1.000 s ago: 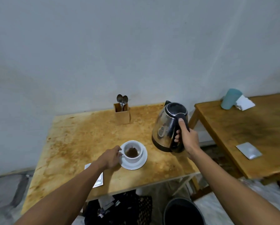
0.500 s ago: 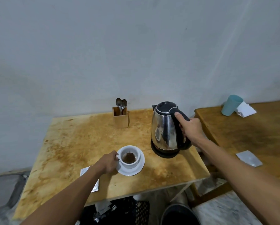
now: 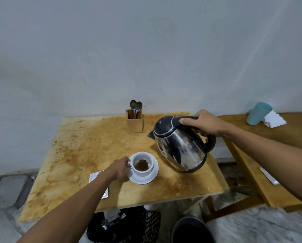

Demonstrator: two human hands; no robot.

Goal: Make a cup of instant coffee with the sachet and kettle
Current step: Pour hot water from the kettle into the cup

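Observation:
A white cup (image 3: 141, 163) with brown coffee powder in it stands on a white saucer (image 3: 153, 176) on the stained wooden table (image 3: 80, 151). My left hand (image 3: 117, 170) grips the cup's handle. My right hand (image 3: 204, 122) holds the black handle of a steel kettle (image 3: 180, 148), which hangs in the air tilted left, its spout to the upper right of the cup. No water is seen pouring. A silver sachet (image 3: 94, 178) lies mostly hidden under my left forearm.
A wooden holder (image 3: 134, 122) with two spoons stands at the table's back. A second table (image 3: 286, 135) to the right bears a teal cup (image 3: 258, 113), white paper (image 3: 274, 119) and another sachet (image 3: 269, 176). Dark bins (image 3: 192, 232) sit on the floor below.
My right hand has lifted the kettle and tilted it left, spout toward the cup. My left hand has stayed on the cup's handle.

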